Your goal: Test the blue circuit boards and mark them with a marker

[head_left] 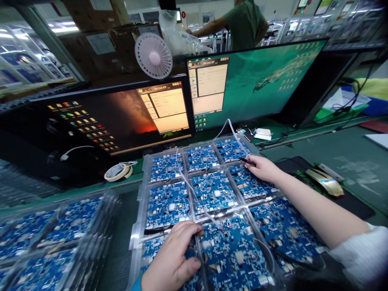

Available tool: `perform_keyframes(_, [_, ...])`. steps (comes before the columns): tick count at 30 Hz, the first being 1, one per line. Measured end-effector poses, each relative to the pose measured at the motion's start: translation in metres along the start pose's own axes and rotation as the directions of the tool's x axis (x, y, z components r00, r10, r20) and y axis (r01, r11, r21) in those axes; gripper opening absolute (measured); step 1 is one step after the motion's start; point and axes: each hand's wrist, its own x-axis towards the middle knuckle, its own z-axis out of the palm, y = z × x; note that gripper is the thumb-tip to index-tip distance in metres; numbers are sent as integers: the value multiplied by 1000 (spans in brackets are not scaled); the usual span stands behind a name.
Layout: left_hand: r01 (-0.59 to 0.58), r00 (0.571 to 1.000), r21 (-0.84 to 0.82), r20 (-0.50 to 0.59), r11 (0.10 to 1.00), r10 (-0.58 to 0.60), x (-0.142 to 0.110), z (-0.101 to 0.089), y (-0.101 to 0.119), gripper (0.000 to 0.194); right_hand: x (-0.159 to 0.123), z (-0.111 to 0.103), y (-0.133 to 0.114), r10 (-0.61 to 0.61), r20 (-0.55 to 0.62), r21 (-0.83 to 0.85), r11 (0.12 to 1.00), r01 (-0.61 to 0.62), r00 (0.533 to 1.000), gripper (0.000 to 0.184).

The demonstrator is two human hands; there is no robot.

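A clear plastic tray with compartments holds several blue circuit boards. My right hand is closed round a slim black tool over the boards at the tray's right side; its exact kind is unclear. A flat white cable loops down to the right fingertips. My left hand lies over the near left boards and a divider, thumb and index finger apart, with nothing visible between them. Another white cable crosses the tray and ends on the near middle board, where a small red light glows.
Stacked trays of blue boards stand at left. Two monitors rise behind the tray, with a small fan above them. A tape roll sits left, a gold mouse right. A person in green stands beyond.
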Motion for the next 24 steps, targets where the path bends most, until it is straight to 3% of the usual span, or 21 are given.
perform_keyframes(14, [32,999,-19,-1,999,-32,0,0,2,53,-5,-2,-13,2,59,-157,988,7,998,23])
perform_keyframes(19, [19,1000,-21,-15,1000,-20,-1,0,4,52,-21,-30,-12,103,-31,-28,994,-104,994,41])
perform_keyframes(21, [25,1000,-21,-18,999,-25,-3,0,4,52,-33,-49,3,215,-122,27,977,-213,969,43])
perform_keyframes(24, [18,1000,-26,-17,999,-19,-4,0,3,52,-57,-74,46,407,-277,77,912,-402,871,36])
